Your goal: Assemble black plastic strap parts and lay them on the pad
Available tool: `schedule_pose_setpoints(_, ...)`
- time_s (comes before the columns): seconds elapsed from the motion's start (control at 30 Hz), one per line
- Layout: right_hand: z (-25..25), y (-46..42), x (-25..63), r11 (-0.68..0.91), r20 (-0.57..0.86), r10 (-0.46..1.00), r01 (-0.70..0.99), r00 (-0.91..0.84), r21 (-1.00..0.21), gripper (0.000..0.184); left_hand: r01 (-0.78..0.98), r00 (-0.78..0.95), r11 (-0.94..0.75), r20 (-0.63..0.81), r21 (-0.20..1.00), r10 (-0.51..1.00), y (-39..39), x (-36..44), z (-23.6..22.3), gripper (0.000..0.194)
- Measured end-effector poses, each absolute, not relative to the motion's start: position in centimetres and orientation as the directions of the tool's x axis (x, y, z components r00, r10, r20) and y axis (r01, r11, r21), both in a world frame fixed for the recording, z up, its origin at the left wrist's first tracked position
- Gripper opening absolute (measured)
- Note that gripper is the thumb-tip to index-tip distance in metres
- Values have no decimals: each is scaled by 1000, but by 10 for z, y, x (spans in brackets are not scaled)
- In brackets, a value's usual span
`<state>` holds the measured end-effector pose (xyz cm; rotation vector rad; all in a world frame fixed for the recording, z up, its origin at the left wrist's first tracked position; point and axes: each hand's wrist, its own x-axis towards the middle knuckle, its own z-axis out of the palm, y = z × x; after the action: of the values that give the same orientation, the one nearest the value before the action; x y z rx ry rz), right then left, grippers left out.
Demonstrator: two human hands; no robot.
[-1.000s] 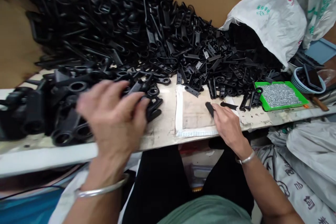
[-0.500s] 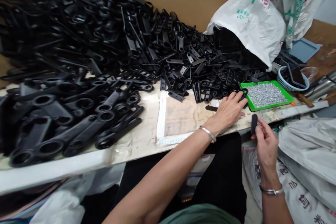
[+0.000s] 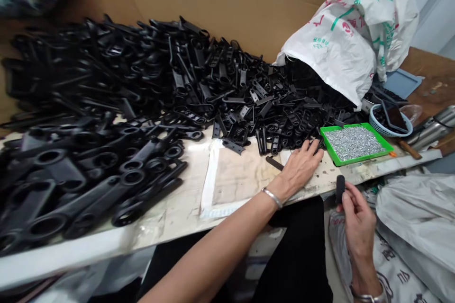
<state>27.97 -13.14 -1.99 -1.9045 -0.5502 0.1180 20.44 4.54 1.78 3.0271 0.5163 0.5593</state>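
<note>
We see a pale, stained surface [image 3: 177, 208] running left to right. On it we find a big heap of black plastic parts [image 3: 149, 90], with larger ringed black pieces [image 3: 88, 175] at the left front. A worn white mat [image 3: 234, 177] lies in the middle. To its right sit a green tray of small metal pins [image 3: 351, 143] and a white woven sack [image 3: 348, 38].

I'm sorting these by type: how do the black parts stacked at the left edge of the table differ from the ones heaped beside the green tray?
The left-edge parts are big, thick arms with round ring ends; the parts by the green tray are far smaller, thin slotted strips. The left ones lie roughly side by side, while the small ones sit in a jumbled heap that the left hand reaches. Both kinds are black and look like plastic.
</note>
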Motion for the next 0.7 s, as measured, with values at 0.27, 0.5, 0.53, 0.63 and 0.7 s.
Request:
schedule_pose_setpoints(0.27, -18, -113, 259, -221, 129, 572, 303, 810, -927, 44, 335, 854, -933, 375, 132, 360, 62, 148, 11, 34)
schedule_pose_setpoints(0.5, -21, -93, 250, -9, 32, 646, 50, 763, -999, 43, 186, 723, -723, 405, 666, 559, 69, 139, 10, 24)
schedule_pose_setpoints(0.53, -21, -91, 250, 13, 19, 644, 14, 765, -1000, 44, 129, 669, -630, 402, 765, 625, 70, 139, 10, 21)
schedule_pose_setpoints(0.63, -19, -88, 248, 63, -11, 637, -66, 771, -996, 47, -45, 499, -372, 343, 927, 796, 75, 138, 11, 15)
schedule_pose_setpoints(0.7, -14, -86, 245, 90, -30, 642, -114, 766, -989, 48, -93, 436, -303, 312, 948, 844, 77, 134, 12, 16)
